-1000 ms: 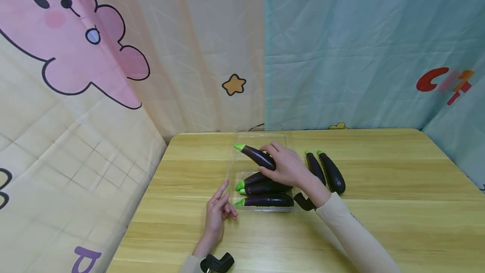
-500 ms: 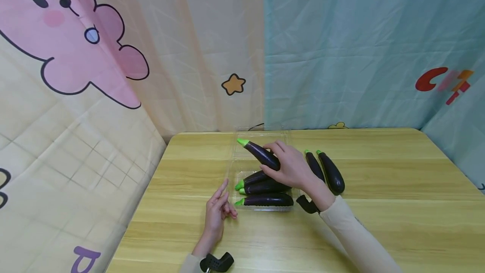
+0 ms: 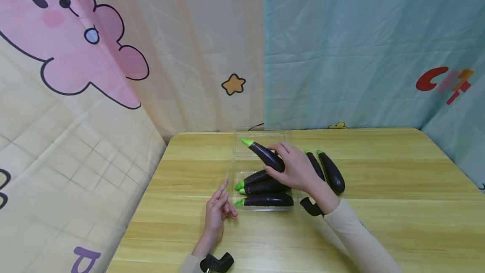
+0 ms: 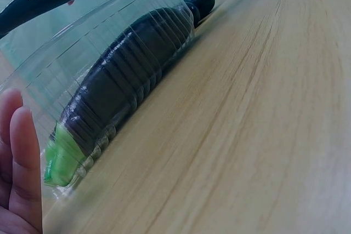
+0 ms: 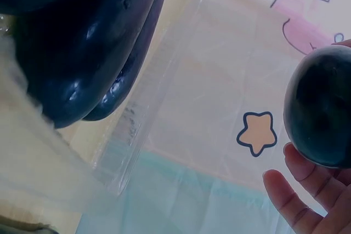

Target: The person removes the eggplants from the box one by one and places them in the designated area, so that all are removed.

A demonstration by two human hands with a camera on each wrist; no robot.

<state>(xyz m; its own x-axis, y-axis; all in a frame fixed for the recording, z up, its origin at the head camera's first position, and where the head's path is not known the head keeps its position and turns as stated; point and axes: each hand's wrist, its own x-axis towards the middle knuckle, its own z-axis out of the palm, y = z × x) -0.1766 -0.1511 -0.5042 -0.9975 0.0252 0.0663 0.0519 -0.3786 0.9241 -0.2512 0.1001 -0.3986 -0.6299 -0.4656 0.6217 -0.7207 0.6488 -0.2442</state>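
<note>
My right hand (image 3: 297,169) holds a dark purple eggplant (image 3: 267,156) by its fat end, above a clear plastic box. The green stem end points up and left. In the right wrist view the rounded end of this eggplant (image 5: 323,108) lies against the fingers. Three eggplants (image 3: 269,200) lie crosswise in the box (image 3: 265,210), green tips to the left; the back ones are partly hidden. My left hand (image 3: 216,216) is at the box's front left corner, index finger extended; whether it touches the box, I cannot tell. Through the wall, the left wrist view shows the front eggplant (image 4: 126,69).
The box's clear lid (image 3: 261,137) lies folded back toward the curtain. Right of the box, two more eggplants (image 3: 333,174) rest on the wooden table (image 3: 398,222), one partly behind my right arm. Printed curtains (image 3: 341,54) hang along the table's back and left.
My right hand has moved slightly to the right with the eggplant, whose green tip has risen a little. The left hand and the eggplants in the box have stayed put.
</note>
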